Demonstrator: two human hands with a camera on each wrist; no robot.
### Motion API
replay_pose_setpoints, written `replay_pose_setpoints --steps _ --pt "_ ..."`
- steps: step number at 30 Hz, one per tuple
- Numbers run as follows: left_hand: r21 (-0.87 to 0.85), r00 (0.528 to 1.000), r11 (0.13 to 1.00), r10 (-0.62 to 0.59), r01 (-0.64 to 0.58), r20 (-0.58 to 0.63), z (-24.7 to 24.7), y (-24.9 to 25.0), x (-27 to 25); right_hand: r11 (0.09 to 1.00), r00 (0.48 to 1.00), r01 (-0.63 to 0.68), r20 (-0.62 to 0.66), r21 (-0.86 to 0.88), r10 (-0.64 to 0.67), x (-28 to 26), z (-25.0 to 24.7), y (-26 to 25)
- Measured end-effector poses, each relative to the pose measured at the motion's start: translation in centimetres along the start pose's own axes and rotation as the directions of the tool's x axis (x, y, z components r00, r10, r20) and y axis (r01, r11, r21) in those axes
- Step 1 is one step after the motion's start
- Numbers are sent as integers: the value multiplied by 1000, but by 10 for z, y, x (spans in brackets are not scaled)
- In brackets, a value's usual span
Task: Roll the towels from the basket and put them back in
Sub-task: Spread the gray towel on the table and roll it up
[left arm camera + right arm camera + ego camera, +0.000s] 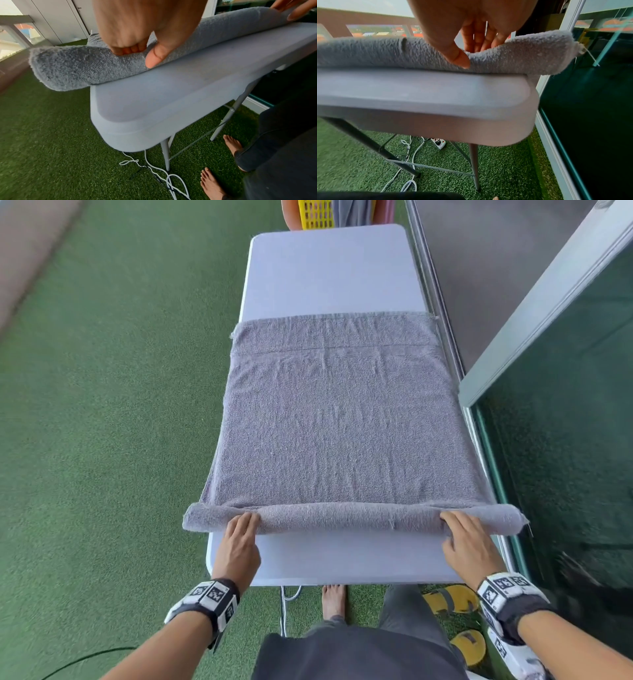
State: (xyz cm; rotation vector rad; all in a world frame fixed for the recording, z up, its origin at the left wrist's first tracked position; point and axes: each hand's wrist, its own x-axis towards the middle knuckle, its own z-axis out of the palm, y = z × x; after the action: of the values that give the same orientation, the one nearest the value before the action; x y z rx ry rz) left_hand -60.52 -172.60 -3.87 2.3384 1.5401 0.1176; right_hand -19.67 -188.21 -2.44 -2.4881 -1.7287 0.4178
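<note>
A grey towel [339, 422] lies flat across the white folding table [329, 275], hanging a little over both long sides. Its near end is wound into a roll [342, 518] [77, 67] [368, 52]. My left hand [244, 525] [137, 54] holds the roll near its left end, fingers curled on top and thumb against its front. Near the right end, my right hand [454, 523] [471, 54] grips it the same way. A yellow basket [317, 213] stands past the table's far end, with grey cloth [352, 212] beside it.
A glass sliding door [565, 440] and its metal track run close along the table's right side. Green turf [102, 405] spreads on the left. Yellow sandals [452, 599] lie by my bare feet. Cables [154, 169] and a power strip [440, 143] lie under the table.
</note>
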Motion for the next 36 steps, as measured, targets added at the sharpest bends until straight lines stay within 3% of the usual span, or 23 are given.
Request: replay_pose_setpoints --steps 4,8,16,20,24,26,30,32,36 --pt "-8 997 998 57 -57 -51 -9 0 18 1000 1000 -10 24 27 10 7 -2 2" --pt "-10 999 999 51 -51 -19 -21 5 31 999 1000 -8 -13 37 8 22 -8 -4" --pt "-39 998 997 65 -64 12 -6 1 -31 997 999 -21 49 74 17 -25 0 3" --pt "-94 996 993 79 -76 36 -10 -6 -34 999 990 -29 138 15 27 -37 -6 8" --pt "-76 992 997 -15 25 124 -14 -3 -9 993 966 -86 237 -77 102 -15 -27 -4" --pt "-46 994 997 -64 68 93 -18 1 4 989 952 -131 271 -64 143 -3 -32 -9" --pt "92 998 994 -59 59 -5 -24 5 21 989 985 -133 103 -63 139 14 -27 -7" --pt "70 999 996 -49 48 4 -20 7 24 992 997 -77 13 -104 79 18 -28 -10" --pt "-2 998 1000 -30 30 -50 -12 8 12 998 1000 -19 -11 -60 19 21 -27 -15"
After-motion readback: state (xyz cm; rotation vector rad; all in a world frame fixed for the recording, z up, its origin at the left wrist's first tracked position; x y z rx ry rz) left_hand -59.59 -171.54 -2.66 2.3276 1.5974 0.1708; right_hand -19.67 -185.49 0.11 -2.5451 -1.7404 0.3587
